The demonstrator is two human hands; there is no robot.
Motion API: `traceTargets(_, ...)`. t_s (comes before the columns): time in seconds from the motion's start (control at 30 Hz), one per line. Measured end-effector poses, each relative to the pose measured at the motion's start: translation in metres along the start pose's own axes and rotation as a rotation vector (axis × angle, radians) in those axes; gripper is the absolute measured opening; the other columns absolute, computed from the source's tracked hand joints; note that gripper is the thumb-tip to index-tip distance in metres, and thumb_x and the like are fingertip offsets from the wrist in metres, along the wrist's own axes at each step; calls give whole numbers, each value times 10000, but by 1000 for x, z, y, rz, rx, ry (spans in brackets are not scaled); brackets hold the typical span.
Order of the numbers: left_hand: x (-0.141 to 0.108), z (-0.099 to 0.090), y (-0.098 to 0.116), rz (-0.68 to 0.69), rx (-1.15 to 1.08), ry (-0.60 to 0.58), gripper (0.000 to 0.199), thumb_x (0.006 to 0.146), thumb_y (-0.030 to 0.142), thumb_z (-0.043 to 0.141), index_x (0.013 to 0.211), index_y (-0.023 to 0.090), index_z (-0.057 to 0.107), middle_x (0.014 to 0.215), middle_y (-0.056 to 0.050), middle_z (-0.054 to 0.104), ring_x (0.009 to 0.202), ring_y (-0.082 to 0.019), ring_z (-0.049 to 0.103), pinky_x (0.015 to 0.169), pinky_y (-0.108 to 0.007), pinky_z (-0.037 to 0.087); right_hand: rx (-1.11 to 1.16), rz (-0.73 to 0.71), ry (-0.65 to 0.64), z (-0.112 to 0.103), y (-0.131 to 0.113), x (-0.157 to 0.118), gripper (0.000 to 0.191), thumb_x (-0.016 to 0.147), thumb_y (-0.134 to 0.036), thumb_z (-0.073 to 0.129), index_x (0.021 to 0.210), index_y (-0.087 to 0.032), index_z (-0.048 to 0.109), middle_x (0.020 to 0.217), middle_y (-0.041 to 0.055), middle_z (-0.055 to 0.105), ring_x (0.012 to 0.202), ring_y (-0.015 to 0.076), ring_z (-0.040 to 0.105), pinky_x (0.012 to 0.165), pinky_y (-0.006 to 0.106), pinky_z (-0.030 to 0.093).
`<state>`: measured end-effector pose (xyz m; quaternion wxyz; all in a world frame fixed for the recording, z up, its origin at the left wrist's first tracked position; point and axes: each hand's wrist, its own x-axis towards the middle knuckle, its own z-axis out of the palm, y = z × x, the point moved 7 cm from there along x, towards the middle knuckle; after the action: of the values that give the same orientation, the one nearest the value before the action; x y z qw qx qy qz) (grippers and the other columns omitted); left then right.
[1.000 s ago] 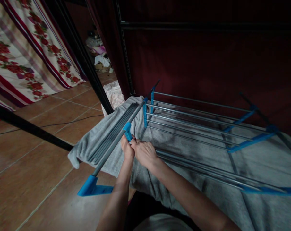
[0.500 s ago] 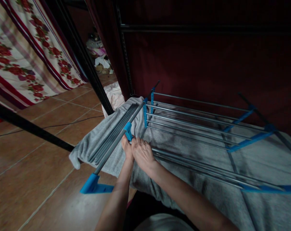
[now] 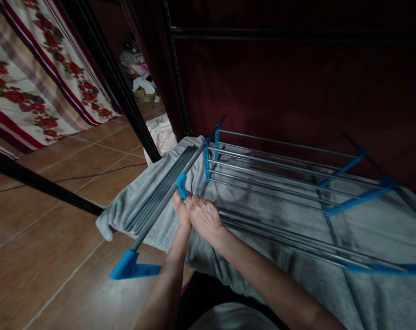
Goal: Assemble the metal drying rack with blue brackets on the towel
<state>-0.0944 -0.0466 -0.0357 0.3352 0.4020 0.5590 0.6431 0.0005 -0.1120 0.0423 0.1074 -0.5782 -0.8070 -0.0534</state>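
Observation:
A partly assembled drying rack of grey metal tubes and rods (image 3: 263, 161) with blue plastic parts lies on a grey blanket (image 3: 263, 201). My left hand (image 3: 182, 211) is closed on the lower end of a blue plastic bracket (image 3: 181, 182), which sits on a long grey tube (image 3: 156, 215). Pressed against it, my right hand (image 3: 204, 217) has its fingers curled over the same bracket and the near ends of several thin rods (image 3: 280, 238). The fingertips of both hands and the joint beneath them are hidden.
Several loose grey rods (image 3: 163, 188) lie together left of the tube. A blue angled foot (image 3: 132, 266) at the tube's end juts over the tiled floor (image 3: 56, 238). Black metal posts (image 3: 125, 91) and a dark red curtain (image 3: 297, 82) stand behind.
The view has shifted slightly. Both hands keep nearly the same grip at the blue bracket, and the rack is arranged as before.

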Motion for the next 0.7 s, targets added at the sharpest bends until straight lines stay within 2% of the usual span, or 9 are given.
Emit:
traceTargets(0.2,-1,1,5,-37,-26,32,257,921,289,441,671,229,438,625,12,457,580,-147,429,612,-314,425,31,-7,5,-4,2,0,368,1002,-84,271,1225,-141,559,1063,99,675,908,191,644,717,287,512)
traceTargets(0.3,-2,3,3,-74,-74,24,306,957,314,394,667,223,433,636,10,464,570,-137,426,614,-313,430,39,-18,-10,-3,2,0,320,998,-84,314,1206,-146,549,1065,89,674,911,192,647,712,291,513)
traceTargets(0.53,-5,4,3,-117,-107,10,320,968,310,387,664,220,431,627,6,459,570,-141,414,593,-324,409,34,-22,7,-4,5,0,294,1005,-90,299,1139,-169,548,1052,71,675,899,184,649,727,294,520)
traceTargets(0.7,-6,4,6,-84,-88,6,320,975,306,398,670,221,446,644,10,452,594,-148,402,626,-332,416,32,-19,6,-3,5,1,312,1006,-92,291,1167,-165,548,1062,73,675,906,188,651,726,296,528)
